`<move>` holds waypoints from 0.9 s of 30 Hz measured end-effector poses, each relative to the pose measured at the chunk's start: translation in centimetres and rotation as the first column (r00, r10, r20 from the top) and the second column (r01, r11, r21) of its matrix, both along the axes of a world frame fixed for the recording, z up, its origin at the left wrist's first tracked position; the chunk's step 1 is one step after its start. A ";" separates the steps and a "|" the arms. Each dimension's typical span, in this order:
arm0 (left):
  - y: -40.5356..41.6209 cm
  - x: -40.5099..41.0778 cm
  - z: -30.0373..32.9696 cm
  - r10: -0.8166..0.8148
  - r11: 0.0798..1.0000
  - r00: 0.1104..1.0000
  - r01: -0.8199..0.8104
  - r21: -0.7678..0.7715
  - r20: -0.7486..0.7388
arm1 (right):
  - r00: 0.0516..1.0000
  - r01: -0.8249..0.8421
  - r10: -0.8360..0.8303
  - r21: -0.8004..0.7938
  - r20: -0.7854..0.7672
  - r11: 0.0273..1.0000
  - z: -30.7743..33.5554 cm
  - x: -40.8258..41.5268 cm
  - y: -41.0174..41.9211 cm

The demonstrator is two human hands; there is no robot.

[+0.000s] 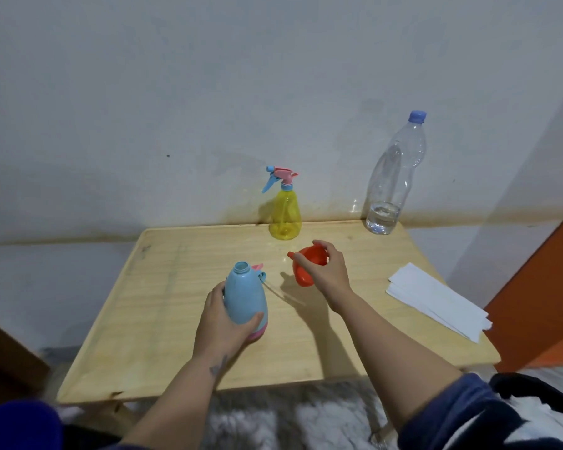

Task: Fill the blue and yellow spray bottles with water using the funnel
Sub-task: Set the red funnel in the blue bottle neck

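Left hand [223, 323] fingers wrap uncapped blue bottle [245, 295] | right hand [330, 271] fingers pinch red funnel [307, 266] beside it

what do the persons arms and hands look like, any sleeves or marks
Both hands are bare: no gloves, rings or watch show on the left hand or the right hand. The forearms are bare too. A small dark tattoo sits on the left wrist. Dark blue sleeves are pushed up near the elbows.
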State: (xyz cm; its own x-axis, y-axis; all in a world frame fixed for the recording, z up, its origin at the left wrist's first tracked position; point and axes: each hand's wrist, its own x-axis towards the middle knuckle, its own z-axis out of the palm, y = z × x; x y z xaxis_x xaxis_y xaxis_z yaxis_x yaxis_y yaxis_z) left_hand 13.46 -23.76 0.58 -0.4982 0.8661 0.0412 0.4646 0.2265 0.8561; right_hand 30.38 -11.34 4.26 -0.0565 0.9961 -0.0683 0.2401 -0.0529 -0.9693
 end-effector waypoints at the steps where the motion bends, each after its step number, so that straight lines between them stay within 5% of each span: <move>1: -0.3 -0.1 -0.3 -0.004 1.000 1.000 0.004 -0.008 -0.002 | 1.000 -0.029 0.029 -0.033 -0.002 0.999 0.2 0.0 -0.3; 9: -0.6 -0.1 -1.5 -0.019 1.000 1.000 0.020 -0.015 0.021 | 0.988 -0.154 0.145 -0.266 -0.055 0.952 3.8 -0.2 -0.5; 21: 0.5 -0.5 -2.4 -0.033 0.999 0.996 0.032 0.018 0.088 | 0.900 -0.360 0.282 0.202 0.332 0.911 8.2 -2.5 -0.3; 27: 1.1 -0.3 -2.2 -0.032 0.999 0.995 0.032 0.002 0.091 | 0.825 -0.500 0.364 0.259 0.433 0.826 9.3 -4.2 -1.1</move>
State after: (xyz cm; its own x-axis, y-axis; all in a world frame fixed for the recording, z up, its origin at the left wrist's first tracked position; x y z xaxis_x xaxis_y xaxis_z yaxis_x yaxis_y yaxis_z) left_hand 13.12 -22.62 -1.59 -0.4718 0.8817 -0.0027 0.3914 0.2122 0.8954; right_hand 26.21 -12.40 13.60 -0.5270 0.8317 0.1748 0.4798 0.4609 -0.7465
